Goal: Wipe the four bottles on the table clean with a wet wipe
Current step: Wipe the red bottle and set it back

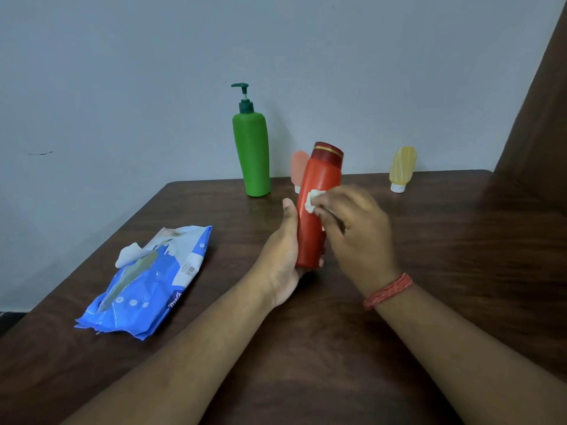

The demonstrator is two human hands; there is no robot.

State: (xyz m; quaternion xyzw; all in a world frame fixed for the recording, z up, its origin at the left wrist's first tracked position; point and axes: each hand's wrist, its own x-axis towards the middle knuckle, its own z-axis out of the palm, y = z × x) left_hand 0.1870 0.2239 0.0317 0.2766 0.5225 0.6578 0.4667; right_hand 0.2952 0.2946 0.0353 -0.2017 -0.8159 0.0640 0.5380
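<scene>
The left hand [283, 256] is curled around the bottom of the red bottle [316, 210] and holds it up off the table [429, 256], tipped a little. The right hand [352, 228] pinches a small white wet wipe [312, 201] and presses it on the middle of that bottle. Behind the hands, the green pump bottle [252, 148] stands tall. A small pink bottle [298, 167] peeks out behind the red one. Far past the right hand stands a small yellow bottle [401, 168] on its white cap. Left of the left hand lies the blue wipes pack [147, 286], with one wipe poking out
</scene>
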